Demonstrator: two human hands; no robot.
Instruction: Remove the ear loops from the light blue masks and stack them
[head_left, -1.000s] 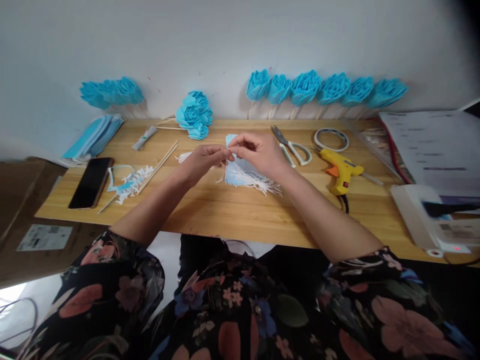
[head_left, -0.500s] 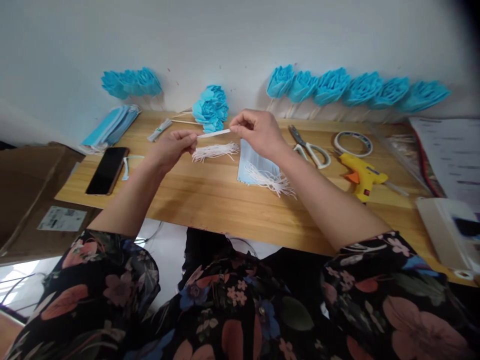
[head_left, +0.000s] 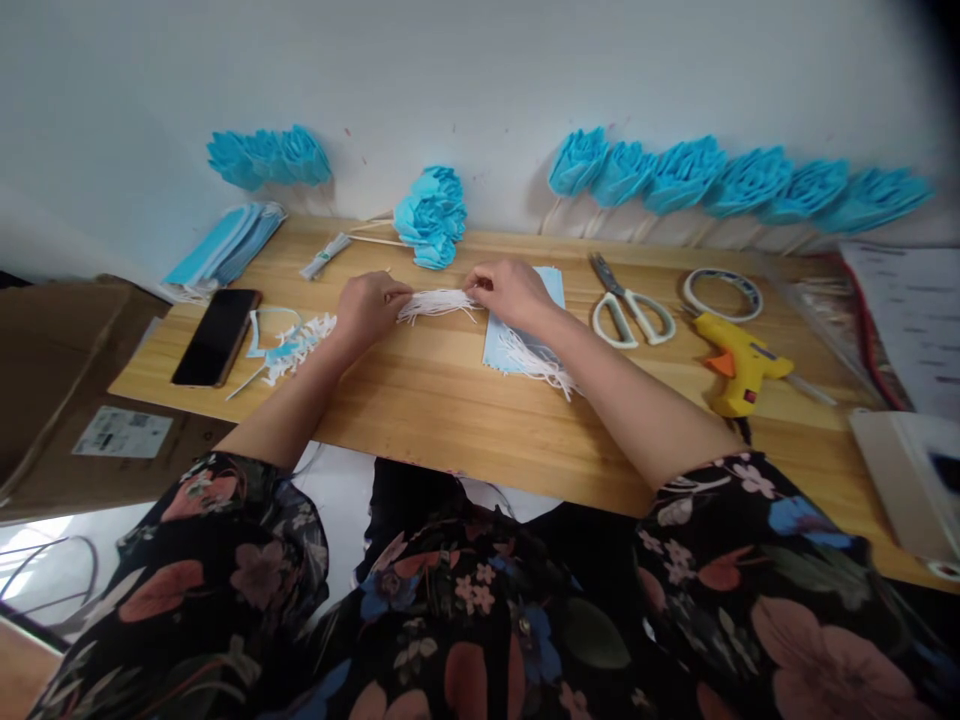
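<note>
Head view is showing me both hands lying low on the wooden table (head_left: 465,420), at about twelve o'clock from the body. I am seeing the left hand (head_left: 369,308) curled, its fingertips touching the left end of a bundle of white strings (head_left: 439,303); the right hand (head_left: 511,291) is curled at the bundle's right end, pinching something thin and white there. Whether either hand is truly gripping the bundle I cannot tell, because the fingers are hiding the contact.

The bundle is lying flat between the two hands. Under and just beyond the right wrist, at four o'clock from the bundle, a pale blue mask sheet (head_left: 551,290) is lying with more loose white strings (head_left: 544,365) spilling over its near edge.

Going outward, at three o'clock white-handled scissors (head_left: 626,305) are lying near a roll of tape (head_left: 723,294) and a yellow glue gun (head_left: 739,362). At nine o'clock, blue and white scraps (head_left: 289,342) are lying beside a black phone (head_left: 216,336), with a stack of blue masks (head_left: 225,250) further back. At twelve o'clock a cluster of blue flowers (head_left: 433,215) is resting on the table, and more blue flowers (head_left: 739,180) are leaning along the wall.
</note>
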